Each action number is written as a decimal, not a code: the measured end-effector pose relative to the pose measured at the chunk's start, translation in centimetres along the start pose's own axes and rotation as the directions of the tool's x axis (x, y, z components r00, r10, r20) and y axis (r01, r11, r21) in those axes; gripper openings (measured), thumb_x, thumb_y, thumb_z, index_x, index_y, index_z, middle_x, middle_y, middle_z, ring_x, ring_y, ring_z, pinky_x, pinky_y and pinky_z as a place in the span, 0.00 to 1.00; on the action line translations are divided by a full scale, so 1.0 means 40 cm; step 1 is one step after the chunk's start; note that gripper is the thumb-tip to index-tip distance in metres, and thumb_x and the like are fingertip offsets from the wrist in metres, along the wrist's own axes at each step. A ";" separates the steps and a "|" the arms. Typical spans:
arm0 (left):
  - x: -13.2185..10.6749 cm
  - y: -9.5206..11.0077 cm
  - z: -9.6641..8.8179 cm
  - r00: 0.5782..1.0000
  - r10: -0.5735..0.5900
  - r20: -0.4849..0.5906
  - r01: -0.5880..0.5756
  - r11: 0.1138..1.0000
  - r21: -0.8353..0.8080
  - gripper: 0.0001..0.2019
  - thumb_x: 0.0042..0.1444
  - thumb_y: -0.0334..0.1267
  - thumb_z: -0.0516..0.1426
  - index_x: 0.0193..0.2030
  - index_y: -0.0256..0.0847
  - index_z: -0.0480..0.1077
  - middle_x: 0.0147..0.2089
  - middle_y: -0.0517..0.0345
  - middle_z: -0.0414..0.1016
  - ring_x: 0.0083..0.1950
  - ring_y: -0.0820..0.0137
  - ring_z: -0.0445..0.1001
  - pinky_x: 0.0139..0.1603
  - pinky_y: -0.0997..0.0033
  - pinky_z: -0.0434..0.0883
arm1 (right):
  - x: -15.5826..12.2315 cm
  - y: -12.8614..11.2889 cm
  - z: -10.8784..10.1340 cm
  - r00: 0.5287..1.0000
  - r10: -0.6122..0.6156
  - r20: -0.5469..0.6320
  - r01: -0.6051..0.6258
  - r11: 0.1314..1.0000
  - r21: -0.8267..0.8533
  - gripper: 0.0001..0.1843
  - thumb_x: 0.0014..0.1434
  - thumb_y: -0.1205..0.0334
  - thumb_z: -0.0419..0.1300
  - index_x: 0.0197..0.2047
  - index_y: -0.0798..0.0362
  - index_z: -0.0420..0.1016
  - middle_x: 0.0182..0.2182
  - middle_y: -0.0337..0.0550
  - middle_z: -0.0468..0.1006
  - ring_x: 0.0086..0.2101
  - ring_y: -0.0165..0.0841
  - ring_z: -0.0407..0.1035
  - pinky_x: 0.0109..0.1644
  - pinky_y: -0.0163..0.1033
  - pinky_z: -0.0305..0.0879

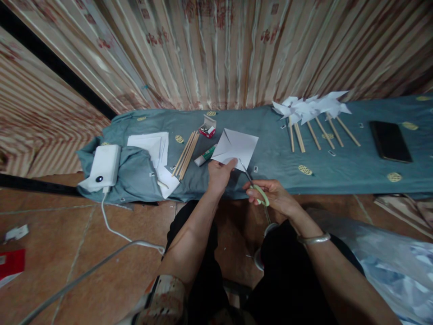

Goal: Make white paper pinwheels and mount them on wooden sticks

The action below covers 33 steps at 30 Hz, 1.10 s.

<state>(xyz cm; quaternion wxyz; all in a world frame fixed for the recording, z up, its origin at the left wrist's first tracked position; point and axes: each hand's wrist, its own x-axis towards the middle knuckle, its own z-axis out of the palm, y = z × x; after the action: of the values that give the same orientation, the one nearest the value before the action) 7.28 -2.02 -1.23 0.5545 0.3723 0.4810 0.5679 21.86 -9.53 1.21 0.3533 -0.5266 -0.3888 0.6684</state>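
My left hand [219,174] pinches the near corner of a folded white paper square [236,146], holding it up over the blue cloth [277,158]. In my right hand [272,196] is a pair of scissors [254,186] with pale green handles, fingers through the loops. The blades point up and left and meet the paper's lower edge.
On the cloth lie a stack of white paper [152,145], wooden sticks [186,153], a glue tube [205,155], a small open box of pins [207,127], several paper pinwheels on sticks [311,113] and a black phone [390,141]. A white power bank [105,164] with a cable sits at left.
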 end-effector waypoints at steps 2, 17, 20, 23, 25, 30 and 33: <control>-0.001 0.003 0.000 1.000 -0.002 0.001 0.002 1.000 0.002 0.08 0.38 0.38 0.65 0.25 0.37 0.72 0.24 0.61 0.73 0.26 0.74 0.68 0.28 0.75 0.64 | 0.001 0.003 -0.001 1.000 0.003 -0.010 -0.003 1.000 -0.011 0.24 0.32 0.47 0.76 0.29 0.54 0.80 0.16 0.35 0.75 0.16 0.22 0.64 0.20 0.27 0.60; -0.007 -0.005 0.006 1.000 0.004 0.031 -0.005 0.999 0.050 0.09 0.39 0.37 0.64 0.22 0.37 0.69 0.22 0.63 0.70 0.25 0.75 0.66 0.27 0.75 0.62 | 0.006 0.000 -0.002 1.000 -0.018 0.005 0.019 0.998 -0.067 0.26 0.36 0.42 0.73 0.29 0.55 0.77 0.19 0.34 0.73 0.18 0.22 0.64 0.23 0.30 0.61; -0.004 -0.007 0.004 0.999 0.002 0.036 -0.004 0.998 0.058 0.09 0.38 0.38 0.64 0.22 0.37 0.69 0.22 0.63 0.70 0.25 0.75 0.65 0.27 0.75 0.62 | 0.010 0.005 -0.003 1.000 -0.023 -0.007 0.022 0.997 -0.075 0.26 0.35 0.42 0.74 0.30 0.55 0.77 0.18 0.35 0.73 0.18 0.23 0.64 0.22 0.30 0.61; -0.003 -0.008 0.003 0.999 0.001 0.043 -0.004 0.998 0.057 0.09 0.39 0.39 0.64 0.22 0.38 0.69 0.22 0.62 0.70 0.25 0.75 0.65 0.27 0.75 0.62 | 0.011 0.006 -0.004 1.000 -0.010 -0.022 0.008 0.997 -0.073 0.27 0.34 0.41 0.74 0.29 0.55 0.77 0.18 0.35 0.73 0.18 0.23 0.64 0.23 0.30 0.62; -0.003 -0.007 0.004 0.999 -0.004 0.033 0.002 0.998 0.056 0.09 0.38 0.39 0.64 0.22 0.37 0.69 0.21 0.62 0.70 0.25 0.75 0.65 0.27 0.74 0.62 | 0.010 0.004 -0.003 1.000 0.002 -0.029 -0.004 0.998 -0.066 0.27 0.33 0.42 0.74 0.29 0.55 0.77 0.18 0.35 0.73 0.18 0.23 0.65 0.23 0.30 0.62; -0.010 -0.004 0.009 0.999 -0.004 0.051 0.002 0.999 0.049 0.08 0.38 0.38 0.64 0.23 0.37 0.70 0.22 0.62 0.71 0.25 0.74 0.66 0.27 0.74 0.62 | 0.006 -0.002 0.001 0.999 -0.015 -0.035 0.012 0.997 -0.079 0.25 0.34 0.45 0.75 0.29 0.54 0.78 0.18 0.35 0.74 0.18 0.23 0.64 0.23 0.30 0.61; -0.011 -0.005 0.009 0.998 -0.003 0.055 0.001 0.999 0.051 0.08 0.38 0.38 0.64 0.23 0.37 0.70 0.23 0.62 0.71 0.24 0.75 0.65 0.27 0.74 0.63 | 0.006 -0.007 0.002 0.999 -0.017 -0.042 0.014 0.996 -0.084 0.24 0.34 0.45 0.75 0.29 0.54 0.78 0.18 0.35 0.73 0.18 0.23 0.63 0.23 0.30 0.61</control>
<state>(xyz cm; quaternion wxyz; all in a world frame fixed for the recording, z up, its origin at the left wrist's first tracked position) 7.73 -2.43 -1.28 0.5584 0.4013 0.4803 0.5445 21.77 -9.20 1.38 0.3443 -0.5520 -0.4128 0.6374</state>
